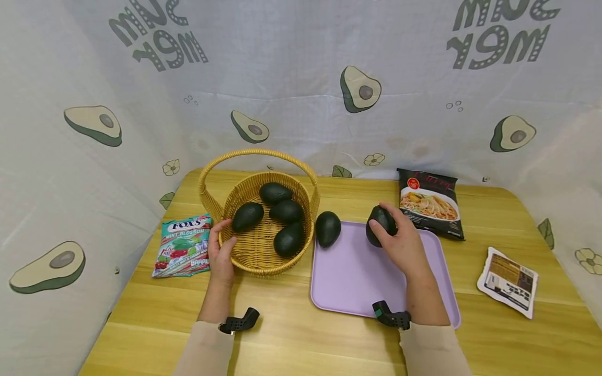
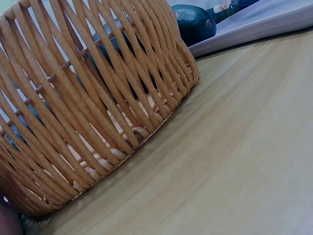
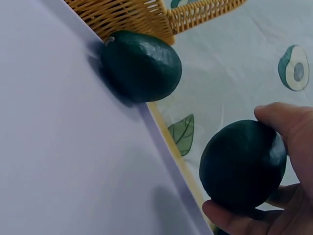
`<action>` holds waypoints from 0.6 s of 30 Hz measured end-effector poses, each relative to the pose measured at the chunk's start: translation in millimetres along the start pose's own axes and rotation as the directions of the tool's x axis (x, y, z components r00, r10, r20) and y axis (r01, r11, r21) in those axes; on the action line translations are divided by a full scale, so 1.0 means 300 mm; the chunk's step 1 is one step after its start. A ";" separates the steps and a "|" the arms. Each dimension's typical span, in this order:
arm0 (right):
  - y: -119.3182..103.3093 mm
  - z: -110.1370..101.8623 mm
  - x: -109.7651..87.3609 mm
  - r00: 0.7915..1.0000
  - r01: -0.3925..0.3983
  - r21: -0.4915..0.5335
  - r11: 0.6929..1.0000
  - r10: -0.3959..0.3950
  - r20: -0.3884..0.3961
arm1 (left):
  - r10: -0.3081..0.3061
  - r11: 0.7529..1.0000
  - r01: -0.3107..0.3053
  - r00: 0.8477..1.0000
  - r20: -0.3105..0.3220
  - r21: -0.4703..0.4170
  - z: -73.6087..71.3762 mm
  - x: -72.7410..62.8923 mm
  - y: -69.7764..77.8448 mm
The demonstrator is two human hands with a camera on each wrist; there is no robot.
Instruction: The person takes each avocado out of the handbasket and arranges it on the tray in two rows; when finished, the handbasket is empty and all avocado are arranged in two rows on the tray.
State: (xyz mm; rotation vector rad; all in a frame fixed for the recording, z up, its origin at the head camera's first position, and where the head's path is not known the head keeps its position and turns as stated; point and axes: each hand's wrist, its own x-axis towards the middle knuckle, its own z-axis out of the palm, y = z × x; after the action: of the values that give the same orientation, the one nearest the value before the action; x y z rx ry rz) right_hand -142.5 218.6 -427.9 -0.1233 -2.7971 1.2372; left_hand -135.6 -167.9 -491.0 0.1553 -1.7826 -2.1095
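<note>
My right hand [image 1: 405,243] grips a dark green avocado [image 1: 381,225] above the far side of the lilac tray [image 1: 352,282]. In the right wrist view, thumb and fingers lie around that avocado [image 3: 243,164], with a gap between it and the tray. A second avocado [image 1: 327,229] lies at the tray's far left corner, close beside the basket. At the left front of the yellow wicker basket [image 1: 263,270], my left hand [image 1: 221,259] holds the rim, its thumb reaching over the edge. Several avocados [image 1: 289,240] lie inside the basket, under its tall arched handle [image 1: 258,152].
Left of the basket lies a Fox's candy bag [image 1: 184,247]. A black noodle packet [image 1: 431,203] lies behind the tray, and a small white-and-brown packet [image 1: 509,282] to its right. A printed curtain [image 1: 301,104] hangs behind the wooden table [image 1: 301,339].
</note>
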 end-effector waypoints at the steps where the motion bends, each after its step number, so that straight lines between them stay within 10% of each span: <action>1: 0.004 -0.001 0.000 1.000 -0.010 -0.005 1.000 0.010 0.003 | 0.000 1.000 0.000 1.000 0.000 -0.002 -0.001 0.000 -0.001; 18: 0.055 0.006 0.010 0.990 -0.074 -0.125 0.989 0.089 0.113 | 0.004 1.000 -0.004 1.000 0.004 0.011 -0.003 0.002 -0.006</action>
State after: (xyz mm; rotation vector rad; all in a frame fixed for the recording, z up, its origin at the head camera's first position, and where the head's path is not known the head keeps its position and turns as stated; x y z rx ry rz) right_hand -145.1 228.8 -441.3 -0.1799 -2.9975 1.1262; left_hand -136.2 -168.7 -492.9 0.1511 -1.7960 -2.0990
